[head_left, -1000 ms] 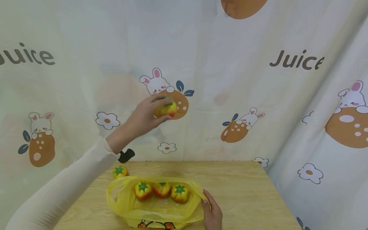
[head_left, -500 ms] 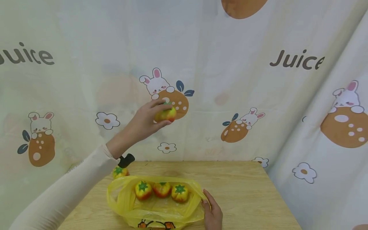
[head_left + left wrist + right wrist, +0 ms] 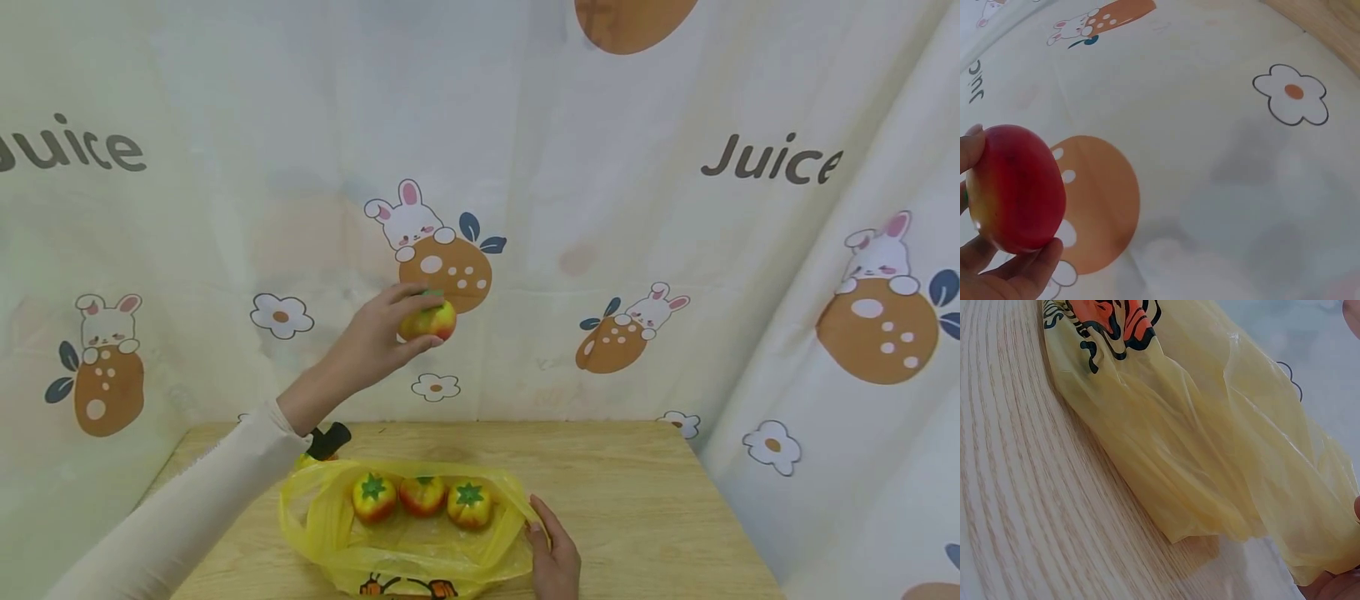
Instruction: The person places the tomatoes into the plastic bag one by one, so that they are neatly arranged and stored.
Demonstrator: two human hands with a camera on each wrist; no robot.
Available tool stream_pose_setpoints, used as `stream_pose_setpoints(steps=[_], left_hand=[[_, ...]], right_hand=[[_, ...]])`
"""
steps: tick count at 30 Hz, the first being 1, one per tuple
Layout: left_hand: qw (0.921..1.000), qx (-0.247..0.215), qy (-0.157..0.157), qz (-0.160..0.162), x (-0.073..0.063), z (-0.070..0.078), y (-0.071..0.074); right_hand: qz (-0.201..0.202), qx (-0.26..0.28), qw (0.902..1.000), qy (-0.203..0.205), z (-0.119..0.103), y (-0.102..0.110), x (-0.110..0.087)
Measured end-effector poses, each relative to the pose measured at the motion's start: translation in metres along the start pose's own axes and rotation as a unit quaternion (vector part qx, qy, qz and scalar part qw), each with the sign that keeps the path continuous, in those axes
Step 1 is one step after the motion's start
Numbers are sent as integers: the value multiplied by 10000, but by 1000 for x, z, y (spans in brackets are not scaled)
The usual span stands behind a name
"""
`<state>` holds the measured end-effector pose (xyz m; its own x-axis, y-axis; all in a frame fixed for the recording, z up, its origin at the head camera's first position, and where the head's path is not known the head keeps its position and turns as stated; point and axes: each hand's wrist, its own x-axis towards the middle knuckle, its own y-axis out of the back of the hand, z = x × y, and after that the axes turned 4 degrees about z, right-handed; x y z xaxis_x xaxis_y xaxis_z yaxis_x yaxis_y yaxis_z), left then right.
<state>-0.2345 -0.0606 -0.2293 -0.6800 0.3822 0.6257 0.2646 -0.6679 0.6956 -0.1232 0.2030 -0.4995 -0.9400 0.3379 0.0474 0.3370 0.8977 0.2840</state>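
My left hand [image 3: 378, 333] is raised in front of the curtain and grips a yellow-red toy fruit [image 3: 444, 320] with a green leafy top. In the left wrist view the red underside of this toy fruit [image 3: 1021, 194] shows between thumb and fingers. Below it, a yellow plastic bag [image 3: 405, 562] lies on the table with its mouth spread. Inside it sit three similar toy fruits [image 3: 422, 497] in a row. My right hand [image 3: 557, 560] pinches the bag's right edge; in the right wrist view the thin bag [image 3: 1179, 444] hides most of that hand.
Another toy fruit [image 3: 306, 461] stands behind the bag's left end, mostly hidden by the left wrist and its black camera mount [image 3: 330, 440]. The wooden table [image 3: 637, 517] ends at a cream curtain [image 3: 540, 350] printed with rabbits and flowers.
My left hand has come down a little with the toy fruit in its grip. Its forearm now covers more of the fruit behind the bag. The right hand and bag stay put.
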Motion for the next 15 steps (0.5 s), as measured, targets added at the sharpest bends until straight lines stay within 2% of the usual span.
stream_pose_setpoints(steps=[4,10,15], left_hand=[[10000,-78,34,6,-5,-3,-4],[9999,-110,87,-55,-14,-7,-11],[9999,-99,-19,-124,-20,-9,-14]], right_hand=[[17,49,9999,140,2,0,0],[10,-94,9999,76,0,0,-1],[19,-99,9999,69,1,0,0]])
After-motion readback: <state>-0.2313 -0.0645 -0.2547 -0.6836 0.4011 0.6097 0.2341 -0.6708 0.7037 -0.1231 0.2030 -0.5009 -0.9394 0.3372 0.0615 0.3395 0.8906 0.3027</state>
